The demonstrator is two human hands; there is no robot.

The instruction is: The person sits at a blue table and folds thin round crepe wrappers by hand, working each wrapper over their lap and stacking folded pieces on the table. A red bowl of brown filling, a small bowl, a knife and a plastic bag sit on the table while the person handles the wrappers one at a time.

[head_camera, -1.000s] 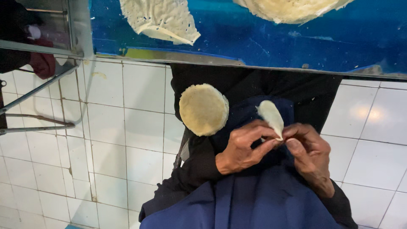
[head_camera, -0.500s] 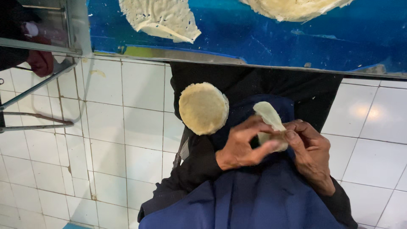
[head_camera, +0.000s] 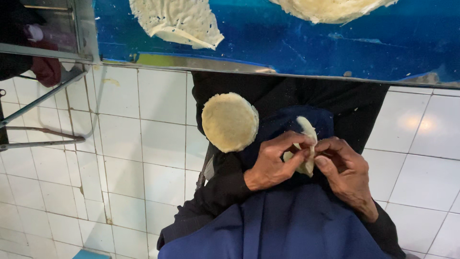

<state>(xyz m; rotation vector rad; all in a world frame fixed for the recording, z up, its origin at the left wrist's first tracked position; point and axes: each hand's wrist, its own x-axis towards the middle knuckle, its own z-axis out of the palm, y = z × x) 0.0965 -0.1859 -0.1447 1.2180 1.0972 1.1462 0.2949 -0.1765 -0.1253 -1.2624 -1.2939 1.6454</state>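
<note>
over the lap, left hand and right hand pinch a folded dough piece.

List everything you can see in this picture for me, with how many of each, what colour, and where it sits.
folded dough piece: one, pale cream, pinched between both hands over the lap
round dough stack: one, pale yellow, on the knee, left of the hands
rolled dough sheets: two in part, cream, on the blue surface at the top
blue work surface: one, blue with a metal edge, across the top
apron: one, dark blue, over the lap
tiled floor: white, below and to both sides
metal frame: one, grey, far left
left hand: holding the dough
right hand: pinching its edge
</note>
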